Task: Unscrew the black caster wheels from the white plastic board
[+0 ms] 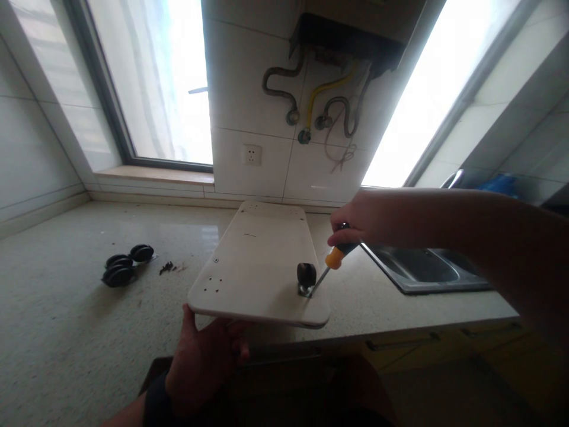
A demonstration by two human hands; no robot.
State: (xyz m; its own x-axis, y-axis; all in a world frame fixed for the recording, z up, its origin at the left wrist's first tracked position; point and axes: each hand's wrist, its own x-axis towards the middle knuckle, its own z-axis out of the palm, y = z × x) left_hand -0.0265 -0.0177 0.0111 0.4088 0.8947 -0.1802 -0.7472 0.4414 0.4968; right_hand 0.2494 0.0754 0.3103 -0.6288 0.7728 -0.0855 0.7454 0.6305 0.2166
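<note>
A pale board with rounded corners lies on the counter, its near end reaching the front edge. My left hand grips its near left corner, thumb at the rim and fingers underneath, partly hidden. On the near right corner stands a black caster wheel with a metal plate. My right hand is closed around a screwdriver with a yellow and black handle. The screwdriver slants down to the left, its tip at the caster's plate. Small holes show near the board's other corners.
Loose black casters lie on the counter at left, beside a small pile of dark screws. A steel sink is set in at right. Pipes and a wall socket are behind.
</note>
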